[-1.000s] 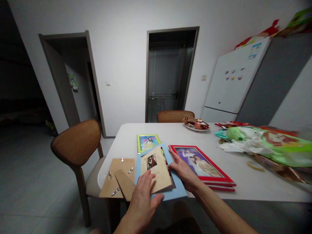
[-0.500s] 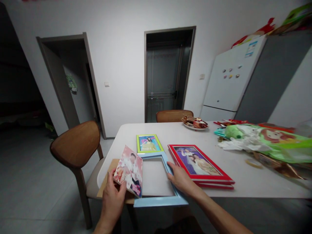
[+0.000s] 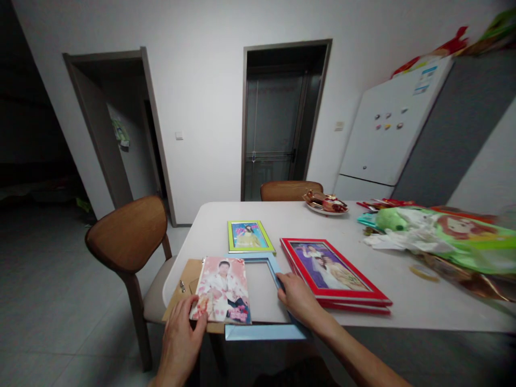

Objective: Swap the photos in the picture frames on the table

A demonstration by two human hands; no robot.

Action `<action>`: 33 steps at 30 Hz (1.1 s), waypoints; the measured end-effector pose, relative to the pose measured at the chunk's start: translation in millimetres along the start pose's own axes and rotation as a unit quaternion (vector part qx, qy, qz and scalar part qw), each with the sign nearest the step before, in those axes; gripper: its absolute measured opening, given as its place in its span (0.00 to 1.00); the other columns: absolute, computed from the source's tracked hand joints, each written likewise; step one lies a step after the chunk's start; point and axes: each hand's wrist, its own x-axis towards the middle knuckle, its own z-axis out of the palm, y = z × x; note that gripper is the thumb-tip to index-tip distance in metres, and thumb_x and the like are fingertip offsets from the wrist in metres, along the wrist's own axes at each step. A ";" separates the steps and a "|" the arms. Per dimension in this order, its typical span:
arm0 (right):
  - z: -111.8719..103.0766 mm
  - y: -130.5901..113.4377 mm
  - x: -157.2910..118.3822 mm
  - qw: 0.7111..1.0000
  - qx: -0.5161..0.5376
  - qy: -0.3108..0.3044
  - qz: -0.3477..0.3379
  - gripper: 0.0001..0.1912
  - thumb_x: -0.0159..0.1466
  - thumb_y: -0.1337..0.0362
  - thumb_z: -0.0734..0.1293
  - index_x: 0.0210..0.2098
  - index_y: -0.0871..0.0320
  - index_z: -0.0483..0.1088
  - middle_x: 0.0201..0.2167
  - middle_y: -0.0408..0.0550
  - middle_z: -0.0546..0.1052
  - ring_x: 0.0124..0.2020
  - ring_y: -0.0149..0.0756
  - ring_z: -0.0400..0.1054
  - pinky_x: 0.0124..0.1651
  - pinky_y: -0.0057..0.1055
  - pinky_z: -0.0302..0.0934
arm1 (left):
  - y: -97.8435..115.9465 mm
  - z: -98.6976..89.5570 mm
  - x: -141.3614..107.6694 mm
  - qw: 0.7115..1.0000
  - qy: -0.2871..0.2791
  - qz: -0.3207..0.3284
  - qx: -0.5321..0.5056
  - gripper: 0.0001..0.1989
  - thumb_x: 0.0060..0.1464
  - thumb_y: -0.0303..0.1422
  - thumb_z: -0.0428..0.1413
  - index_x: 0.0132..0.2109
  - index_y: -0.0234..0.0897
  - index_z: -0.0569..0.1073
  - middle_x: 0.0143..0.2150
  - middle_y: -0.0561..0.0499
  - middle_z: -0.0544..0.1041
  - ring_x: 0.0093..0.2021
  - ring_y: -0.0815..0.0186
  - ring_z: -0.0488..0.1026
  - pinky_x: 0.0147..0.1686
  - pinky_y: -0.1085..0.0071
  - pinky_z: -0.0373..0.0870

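My left hand [image 3: 184, 328] has its thumb and fingers at the lower left edge of a pink photo [image 3: 223, 290], which lies nearly flat over a brown backing board [image 3: 177, 301] and the left side of a light blue picture frame [image 3: 266, 332]. My right hand [image 3: 296, 298] is closed round the right side of that frame. The frame's opening shows the white table through it, and its lower edge juts past the table's front edge. Behind it lies a small yellow-green framed picture [image 3: 248, 237]. Beside my right hand rests a stack of red picture frames [image 3: 334, 271].
On the right of the white table [image 3: 262, 212] are a green plastic bag [image 3: 479, 242], crumpled white paper [image 3: 419, 231] and a roll of tape [image 3: 424, 273]. A plate of items [image 3: 325, 202] sits at the back. Wooden chairs [image 3: 131, 236] stand left and behind.
The photo has tipped down from a tilted position to lie nearly flat, uncovering more of the backing board. My right hand stays on the blue frame. The view has shifted slightly.
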 end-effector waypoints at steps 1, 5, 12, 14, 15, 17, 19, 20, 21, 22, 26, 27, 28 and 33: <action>-0.1 -0.5 -0.9 1.000 0.002 0.008 -0.002 0.19 0.54 0.70 0.57 0.44 0.66 0.66 0.37 0.58 0.70 0.40 0.41 0.64 0.44 0.32 0.54 | -1.5 0.5 0.0 1.000 0.003 0.009 0.003 0.16 0.48 0.38 0.47 0.43 0.35 0.66 0.42 0.44 0.71 0.45 0.56 0.67 0.44 0.57 0.64; -4.2 -11.9 -6.1 0.995 0.037 0.085 -0.034 0.21 0.52 0.68 0.59 0.46 0.66 0.65 0.48 0.61 0.65 0.49 0.46 0.57 0.50 0.37 0.50 | -1.4 3.2 -0.2 0.998 0.016 0.052 0.008 0.17 0.49 0.36 0.48 0.45 0.33 0.65 0.46 0.42 0.69 0.49 0.56 0.64 0.47 0.55 0.62; 12.4 -54.4 4.5 0.925 0.380 -0.019 -0.009 0.25 0.51 0.68 0.58 0.50 0.62 0.59 0.31 0.48 0.73 0.25 0.30 0.65 0.31 0.27 0.60 | 25.0 13.4 -4.3 0.990 -0.042 0.135 -0.002 0.20 0.45 0.30 0.50 0.49 0.36 0.64 0.53 0.42 0.65 0.54 0.56 0.60 0.51 0.54 0.59; 19.9 -66.4 11.2 0.888 0.457 -0.044 0.027 0.29 0.48 0.72 0.58 0.51 0.63 0.57 0.23 0.42 0.71 0.19 0.26 0.62 0.24 0.24 0.57 | 30.0 19.9 -5.3 0.985 -0.064 0.158 0.007 0.24 0.43 0.29 0.51 0.51 0.36 0.63 0.54 0.42 0.63 0.55 0.55 0.58 0.52 0.53 0.57; 20.8 -72.6 13.7 0.870 0.490 -0.042 0.040 0.30 0.47 0.73 0.58 0.51 0.63 0.57 0.20 0.39 0.68 0.17 0.25 0.60 0.22 0.22 0.55 | 31.3 23.4 -4.9 0.984 -0.069 0.163 0.011 0.25 0.42 0.28 0.51 0.51 0.36 0.62 0.55 0.42 0.63 0.55 0.55 0.57 0.52 0.52 0.56; 14.6 -85.0 15.3 0.833 0.551 -0.018 0.044 0.31 0.46 0.75 0.58 0.51 0.63 0.57 0.18 0.36 0.65 0.16 0.23 0.57 0.20 0.21 0.53 | 32.4 28.9 -1.9 0.984 -0.060 0.165 0.012 0.27 0.41 0.25 0.49 0.52 0.36 0.62 0.56 0.43 0.62 0.56 0.55 0.56 0.53 0.51 0.54; 0.2 -96.0 12.8 0.792 0.610 0.008 0.019 0.31 0.47 0.73 0.59 0.52 0.62 0.55 0.19 0.35 0.64 0.17 0.23 0.57 0.20 0.21 0.53 | 33.6 30.2 4.2 0.986 -0.034 0.165 -0.021 0.27 0.42 0.22 0.45 0.52 0.36 0.62 0.55 0.44 0.63 0.56 0.57 0.56 0.54 0.52 0.53; -8.0 -100.0 10.5 0.772 0.636 0.013 0.003 0.30 0.49 0.71 0.60 0.53 0.61 0.54 0.20 0.36 0.65 0.18 0.23 0.58 0.21 0.21 0.55 | 35.0 28.7 8.1 0.985 -0.018 0.161 -0.053 0.26 0.43 0.22 0.44 0.52 0.36 0.63 0.54 0.45 0.64 0.56 0.59 0.57 0.54 0.54 0.53; -15.4 -102.7 8.0 0.755 0.656 0.016 -0.009 0.30 0.50 0.68 0.60 0.53 0.60 0.53 0.22 0.37 0.66 0.19 0.24 0.60 0.22 0.22 0.56 | 37.3 26.0 12.1 0.984 -0.003 0.149 -0.093 0.24 0.45 0.22 0.43 0.51 0.36 0.64 0.53 0.45 0.65 0.55 0.60 0.59 0.54 0.57 0.53; -21.0 -103.8 5.5 0.744 0.668 0.018 -0.014 0.29 0.52 0.65 0.61 0.53 0.60 0.53 0.25 0.39 0.68 0.21 0.25 0.62 0.24 0.23 0.58 | 40.5 22.3 15.9 0.982 0.012 0.126 -0.138 0.22 0.47 0.24 0.43 0.50 0.36 0.64 0.52 0.46 0.67 0.54 0.61 0.60 0.54 0.59 0.55; -18.2 -94.6 -1.7 0.742 0.665 -0.012 0.082 0.24 0.52 0.61 0.63 0.48 0.62 0.59 0.31 0.46 0.70 0.27 0.28 0.66 0.28 0.25 0.60 | 60.7 9.5 23.6 0.943 0.065 -0.049 -0.322 0.16 0.51 0.36 0.47 0.45 0.34 0.68 0.44 0.45 0.73 0.45 0.58 0.69 0.48 0.60 0.62; -13.2 -90.7 -2.7 0.732 0.669 -0.035 0.120 0.23 0.52 0.61 0.63 0.46 0.62 0.60 0.30 0.46 0.71 0.26 0.28 0.67 0.27 0.25 0.60 | 66.6 9.1 23.1 0.922 0.064 -0.087 -0.373 0.16 0.51 0.38 0.48 0.43 0.33 0.69 0.41 0.44 0.74 0.43 0.57 0.70 0.46 0.60 0.63; -8.3 -87.1 -3.5 0.713 0.684 -0.059 0.146 0.21 0.52 0.61 0.63 0.45 0.62 0.61 0.30 0.47 0.71 0.25 0.28 0.67 0.27 0.25 0.60 | 72.2 10.3 21.6 0.897 0.053 -0.114 -0.423 0.17 0.50 0.41 0.48 0.41 0.32 0.70 0.39 0.44 0.75 0.41 0.57 0.71 0.45 0.60 0.64; -3.6 -70.7 -3.1 0.612 0.780 -0.024 0.127 0.17 0.52 0.64 0.61 0.41 0.58 0.62 0.31 0.45 0.74 0.28 0.30 0.69 0.29 0.26 0.62 | 82.9 28.1 9.6 0.827 -0.035 -0.157 -0.539 0.20 0.47 0.42 0.52 0.42 0.30 0.70 0.40 0.43 0.75 0.45 0.57 0.69 0.47 0.62 0.62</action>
